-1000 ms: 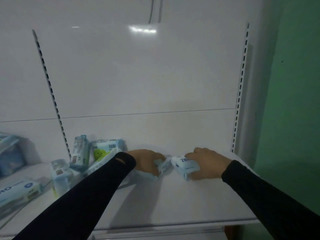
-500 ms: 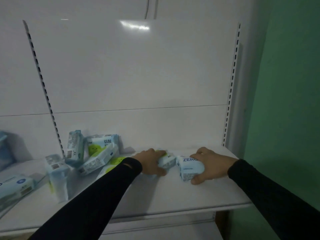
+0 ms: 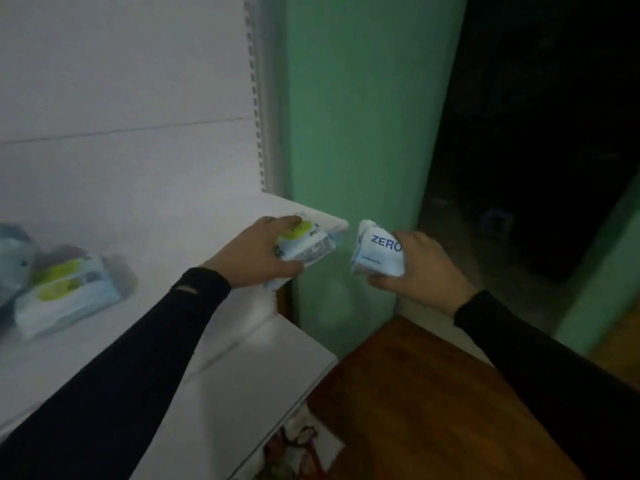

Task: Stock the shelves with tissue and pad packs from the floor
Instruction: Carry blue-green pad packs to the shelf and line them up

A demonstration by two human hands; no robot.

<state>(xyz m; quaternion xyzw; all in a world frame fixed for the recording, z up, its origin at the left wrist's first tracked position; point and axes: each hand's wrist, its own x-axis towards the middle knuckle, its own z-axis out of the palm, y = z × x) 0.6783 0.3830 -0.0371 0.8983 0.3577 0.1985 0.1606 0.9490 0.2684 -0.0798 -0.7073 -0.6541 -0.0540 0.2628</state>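
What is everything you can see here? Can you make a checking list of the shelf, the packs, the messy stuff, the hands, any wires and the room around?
Surface: white shelf, with a lower white shelf beneath.
Job's things: green-labelled pack in the left hand at the shelf's right end; ZERO pack in the right hand, off the shelf beside the green wall.
Clutter: blurred packs lying on the shelf at left; colourful items under the lower shelf, unclear.
Hands: each grips one pack.
Cables: nothing seen.
Surroundings: brown floor, dark doorway.
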